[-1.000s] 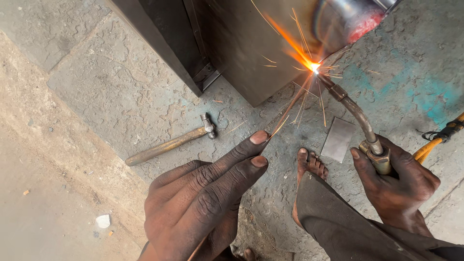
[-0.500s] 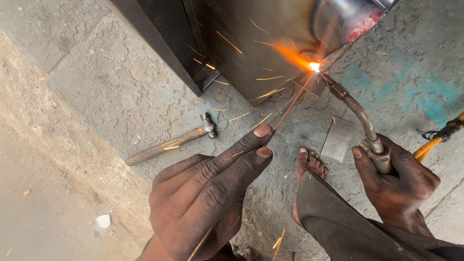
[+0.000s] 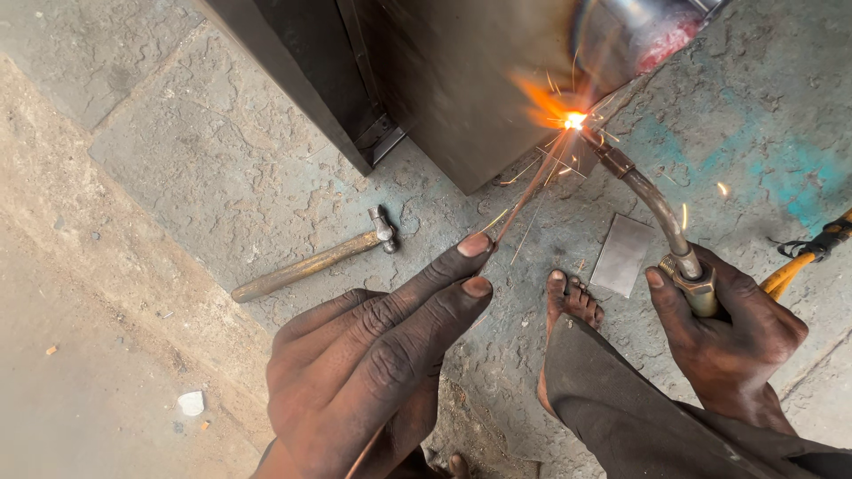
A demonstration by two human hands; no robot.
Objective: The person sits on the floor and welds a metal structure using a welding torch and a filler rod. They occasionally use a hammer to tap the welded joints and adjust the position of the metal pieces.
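My right hand grips the brass handle of a gas torch whose curved neck reaches up to a bright flame at the edge of a dark metal box. My left hand stretches its fingers forward and holds a thin filler rod between the fingertips. The rod's far end meets the flame, and sparks fly off around it. A shiny curved metal part sits at the box's upper right.
A wooden-handled hammer lies on the rough concrete floor left of my left hand. A small flat metal plate lies by my bare foot. Yellow hoses run off to the right. Dark trouser cloth covers my leg.
The flame glow has spread wider on the box and the spark pattern has shifted. Both hands stay almost where they were, with the left hand edging slightly up.
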